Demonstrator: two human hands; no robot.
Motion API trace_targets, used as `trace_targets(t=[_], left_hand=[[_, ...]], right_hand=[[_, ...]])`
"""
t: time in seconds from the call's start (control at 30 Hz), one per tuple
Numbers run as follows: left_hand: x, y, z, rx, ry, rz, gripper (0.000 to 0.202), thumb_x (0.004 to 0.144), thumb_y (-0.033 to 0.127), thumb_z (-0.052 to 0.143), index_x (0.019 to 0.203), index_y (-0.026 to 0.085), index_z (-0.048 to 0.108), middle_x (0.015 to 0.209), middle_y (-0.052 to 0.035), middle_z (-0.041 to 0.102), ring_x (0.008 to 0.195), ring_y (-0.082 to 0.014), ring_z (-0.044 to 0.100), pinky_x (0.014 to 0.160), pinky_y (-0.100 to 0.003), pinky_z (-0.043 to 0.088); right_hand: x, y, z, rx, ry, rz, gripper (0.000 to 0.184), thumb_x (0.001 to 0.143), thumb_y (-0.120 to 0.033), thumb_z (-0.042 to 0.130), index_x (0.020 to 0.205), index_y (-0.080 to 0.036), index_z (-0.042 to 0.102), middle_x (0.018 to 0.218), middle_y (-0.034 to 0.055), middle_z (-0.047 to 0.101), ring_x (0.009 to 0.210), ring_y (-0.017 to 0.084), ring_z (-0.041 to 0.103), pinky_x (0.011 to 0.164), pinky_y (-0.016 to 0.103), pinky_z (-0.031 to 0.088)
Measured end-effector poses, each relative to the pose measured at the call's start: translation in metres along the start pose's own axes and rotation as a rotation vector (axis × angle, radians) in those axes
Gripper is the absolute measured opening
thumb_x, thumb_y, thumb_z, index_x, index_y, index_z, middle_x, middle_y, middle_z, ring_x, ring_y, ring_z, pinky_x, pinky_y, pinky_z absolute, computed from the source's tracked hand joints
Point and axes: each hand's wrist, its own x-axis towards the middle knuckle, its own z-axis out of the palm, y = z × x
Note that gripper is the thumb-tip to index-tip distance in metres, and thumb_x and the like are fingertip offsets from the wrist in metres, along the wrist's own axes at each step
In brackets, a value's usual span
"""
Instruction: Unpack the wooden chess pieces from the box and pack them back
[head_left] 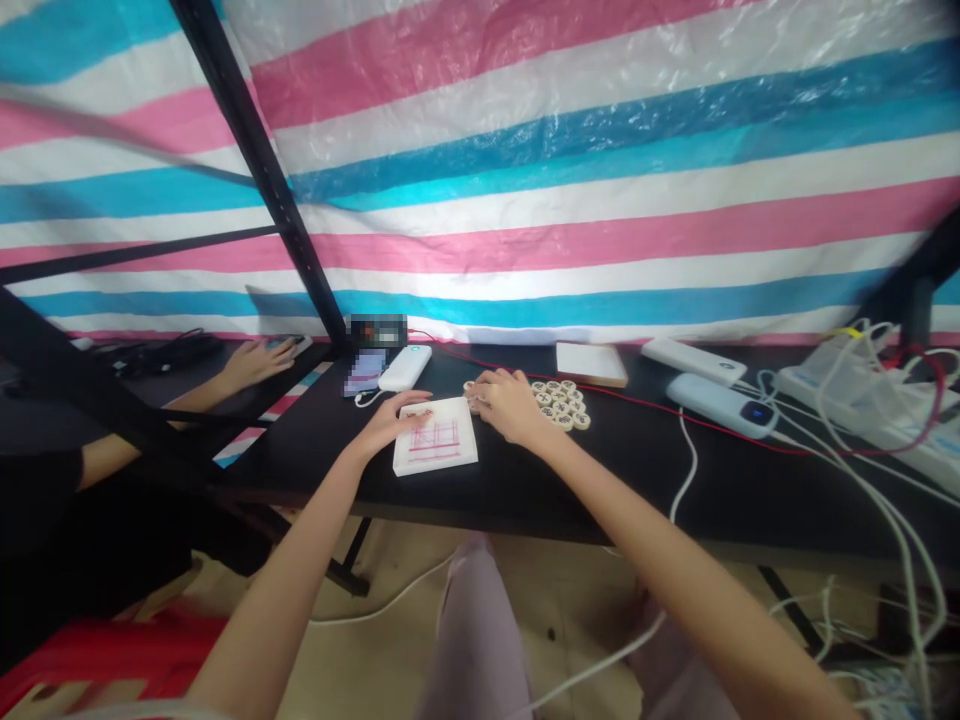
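Note:
A small white board (pixel 442 440) with a red grid drawn on it lies on the black table (pixel 675 480). My left hand (pixel 394 420) rests on the board's left part, fingers stretched out over it. My right hand (pixel 506 400) lies just right of the board, fingers curled at the edge of a cluster of several round wooden game pieces (pixel 562 403) marked with crosses and rings. Whether the right hand pinches a piece is hidden by the fingers.
A white power bank (pixel 405 367) and a blurred card lie behind the board. A white box lid (pixel 591 363), two more power banks (pixel 716 400), a power strip (pixel 862 410) and many cables fill the right. Another person's hand (pixel 255 362) rests at the left. Striped tarpaulin (pixel 570 150) hangs behind.

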Motion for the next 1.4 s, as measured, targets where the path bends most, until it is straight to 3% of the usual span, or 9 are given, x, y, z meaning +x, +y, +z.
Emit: trace_targets(t=[0.1,0.17,0.33,0.6,0.8,0.97,1.13,1.27,1.4], left_hand=[[-0.001,0.001,0.002,0.013,0.003,-0.045,0.061,0.065,0.051,0.07,0.114,0.016,0.063,0.115,-0.0111,0.063,0.105,-0.0313,0.058,0.091,-0.041,0.044],[-0.001,0.002,0.002,0.026,0.007,-0.045,0.061,0.064,0.052,0.07,0.112,0.016,0.065,0.115,-0.0111,0.064,0.105,-0.0318,0.058,0.092,-0.041,0.043],[-0.002,0.003,0.002,0.03,-0.008,-0.008,0.061,0.065,0.052,0.069,0.113,0.016,0.065,0.119,-0.0112,0.061,0.108,-0.0312,0.056,0.094,-0.041,0.042],[-0.002,0.002,0.001,0.028,-0.042,0.003,0.059,0.067,0.054,0.067,0.112,0.016,0.065,0.117,-0.011,0.062,0.109,-0.0319,0.055,0.096,-0.043,0.04],[-0.001,0.0,0.001,0.042,-0.033,0.002,0.051,0.07,0.051,0.065,0.108,0.017,0.066,0.114,-0.0088,0.064,0.108,-0.0297,0.056,0.095,-0.039,0.041],[-0.001,-0.002,0.0,0.055,-0.034,0.05,0.048,0.073,0.048,0.063,0.11,0.018,0.065,0.115,-0.0076,0.064,0.11,-0.0282,0.056,0.096,-0.037,0.04],[0.0,-0.006,-0.002,0.063,-0.046,0.059,0.05,0.072,0.048,0.063,0.112,0.019,0.064,0.113,-0.0075,0.065,0.107,-0.0291,0.057,0.093,-0.038,0.043],[-0.001,-0.005,-0.001,0.049,-0.044,0.046,0.052,0.072,0.049,0.062,0.113,0.017,0.063,0.114,-0.0084,0.064,0.108,-0.0302,0.057,0.092,-0.039,0.044],[-0.003,0.0,0.0,0.035,-0.044,0.009,0.051,0.072,0.05,0.062,0.11,0.017,0.065,0.113,-0.0089,0.064,0.105,-0.03,0.058,0.088,-0.038,0.046]], right_hand=[[-0.015,0.013,-0.006,-0.118,-0.133,-0.01,0.02,0.086,-0.033,0.054,0.096,-0.023,0.068,0.109,0.008,0.062,0.102,0.026,0.049,0.08,0.038,0.027],[-0.024,0.014,-0.006,-0.182,-0.152,-0.024,0.019,0.084,-0.03,0.057,0.096,-0.02,0.067,0.111,0.0102,0.061,0.103,0.027,0.049,0.08,0.038,0.027],[-0.027,0.005,0.001,-0.211,-0.067,-0.034,0.017,0.085,-0.025,0.055,0.096,-0.016,0.063,0.111,0.0113,0.061,0.103,0.026,0.05,0.078,0.037,0.028],[-0.009,0.008,0.003,-0.13,-0.068,-0.052,0.017,0.086,-0.027,0.052,0.082,-0.017,0.064,0.089,0.0086,0.067,0.089,0.022,0.057,0.076,0.036,0.024],[-0.004,0.0,0.0,0.028,0.078,0.065,0.019,0.086,-0.036,0.053,0.095,-0.023,0.063,0.091,0.0044,0.069,0.089,0.02,0.057,0.076,0.033,0.022],[0.012,-0.029,0.01,0.016,0.051,-0.09,0.013,0.084,-0.026,0.053,0.087,-0.02,0.064,0.087,0.0063,0.07,0.086,0.021,0.056,0.075,0.034,0.023],[0.026,-0.04,0.023,-0.07,-0.036,-0.192,0.021,0.085,-0.017,0.049,0.078,-0.014,0.068,0.088,0.0108,0.069,0.087,0.023,0.053,0.075,0.036,0.027],[0.021,-0.031,0.023,-0.042,0.009,-0.216,0.027,0.09,-0.021,0.043,0.084,-0.018,0.07,0.102,0.0082,0.067,0.095,0.023,0.05,0.073,0.035,0.029],[0.009,-0.006,0.016,-0.032,0.057,-0.084,0.029,0.092,-0.02,0.04,0.097,-0.023,0.068,0.112,0.0057,0.062,0.099,0.021,0.048,0.076,0.034,0.029]])
